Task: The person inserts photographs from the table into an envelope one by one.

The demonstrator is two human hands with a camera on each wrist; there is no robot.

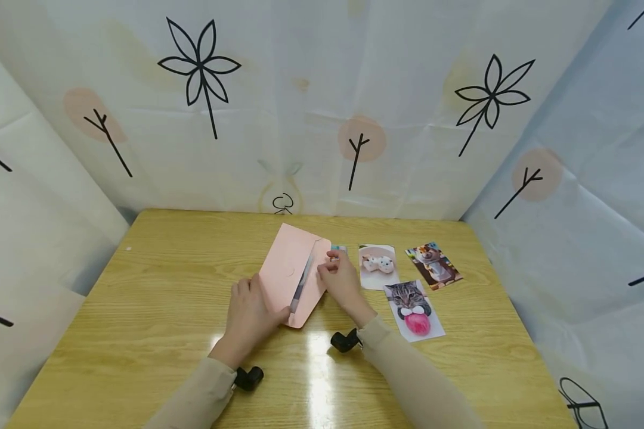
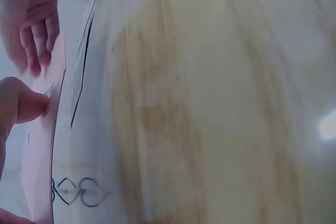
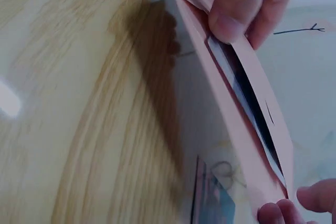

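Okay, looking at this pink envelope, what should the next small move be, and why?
I'd probably steady the pink envelope with the left hand and ease the flap wider with the right hand. The slot is only partly open, a card shows inside it, and the right hand is at the flap, so a wider gap should help the card slide out.

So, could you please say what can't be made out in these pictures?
Head: most of the bluish card, hidden by the pink envelope and right grip.
Right wrist: most of the contents, covered by the envelope.
Right wrist: part of the lower card, past the bottom edge.
Left wrist: part of the left grip, past the left edge.
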